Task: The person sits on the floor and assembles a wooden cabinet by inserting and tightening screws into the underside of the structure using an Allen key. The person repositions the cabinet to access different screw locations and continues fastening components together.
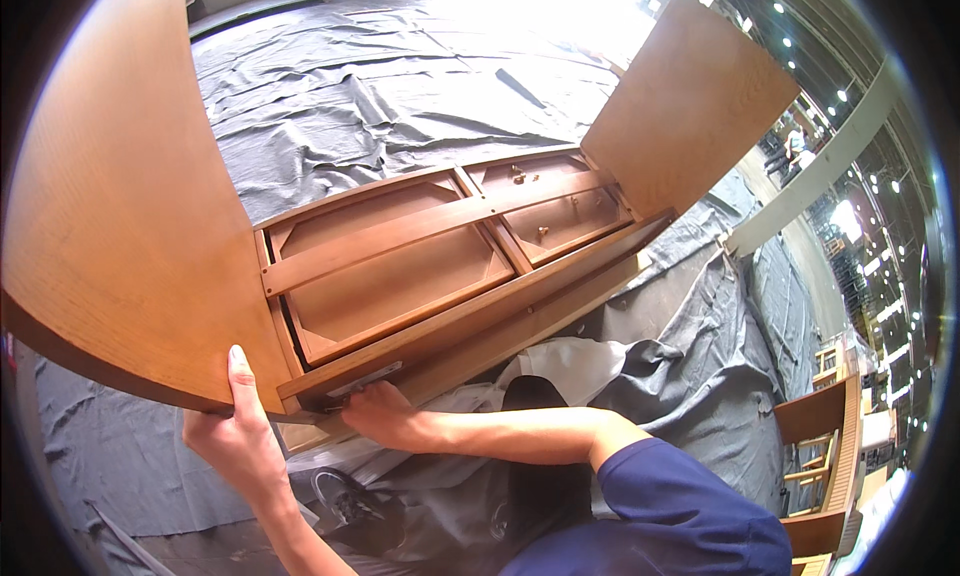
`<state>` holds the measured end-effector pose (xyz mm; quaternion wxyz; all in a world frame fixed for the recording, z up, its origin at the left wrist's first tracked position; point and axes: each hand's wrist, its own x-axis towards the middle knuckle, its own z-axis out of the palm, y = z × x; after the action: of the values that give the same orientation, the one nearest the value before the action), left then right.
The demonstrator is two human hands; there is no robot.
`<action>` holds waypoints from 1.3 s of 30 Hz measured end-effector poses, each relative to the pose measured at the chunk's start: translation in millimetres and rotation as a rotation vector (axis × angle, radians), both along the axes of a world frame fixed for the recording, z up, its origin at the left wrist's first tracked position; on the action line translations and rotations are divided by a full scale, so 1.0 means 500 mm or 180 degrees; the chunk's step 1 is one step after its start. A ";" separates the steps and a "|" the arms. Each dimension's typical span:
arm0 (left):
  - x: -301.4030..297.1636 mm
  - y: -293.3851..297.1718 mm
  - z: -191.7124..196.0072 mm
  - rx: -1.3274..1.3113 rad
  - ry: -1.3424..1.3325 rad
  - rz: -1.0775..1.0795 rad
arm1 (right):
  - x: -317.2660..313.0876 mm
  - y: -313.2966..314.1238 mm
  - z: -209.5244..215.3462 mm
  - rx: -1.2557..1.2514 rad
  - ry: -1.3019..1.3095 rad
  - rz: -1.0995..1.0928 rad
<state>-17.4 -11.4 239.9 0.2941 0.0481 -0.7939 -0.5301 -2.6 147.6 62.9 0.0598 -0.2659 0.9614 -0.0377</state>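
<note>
A wooden furniture frame point(475, 212) lies in front of me, with slats crossing its recessed panels. On its left rises a broad wooden side panel point(125, 196). My left hand point(240, 436) grips this panel's lower edge, thumb on its face and the other fingers behind. A thin metal strip point(372, 376) sits on the near rail point(480, 308), close to the left corner. Right beside the strip is my right hand point(382, 416), its fingers curled closed; whatever they hold is hidden. Several small brass-coloured fittings point(518, 174) are in the right half of the frame.
A second upright wooden panel point(690, 106) stands at the frame's right end. Wrinkled grey cloth point(370, 101) covers the floor around. A shoe point(340, 494) shows below my hands. More wooden furniture point(835, 456) stands at the right, and a pale beam point(815, 181) crosses there.
</note>
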 end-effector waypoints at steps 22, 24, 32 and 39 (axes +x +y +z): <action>-0.006 0.009 -0.002 -0.0016 0.0038 -0.0001 | 0.003 -0.005 -0.024 0.0009 0.0382 -0.0044; -0.007 0.007 -0.005 -0.0070 0.0064 0.0043 | -0.004 -0.005 -0.024 0.0027 0.0249 -0.0070; -0.012 -0.009 -0.016 -0.0028 0.0076 0.0010 | -0.012 -0.002 -0.004 -0.0050 -0.0026 0.0198; -0.007 -0.012 -0.014 -0.0067 0.0040 -0.0067 | -0.004 -0.003 -0.017 -0.0103 0.0079 0.0126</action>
<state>-20.9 -17.2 233.0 0.2939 0.0333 -0.7980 -0.5251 -4.4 145.9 54.1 0.0443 -0.2863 0.9559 -0.0488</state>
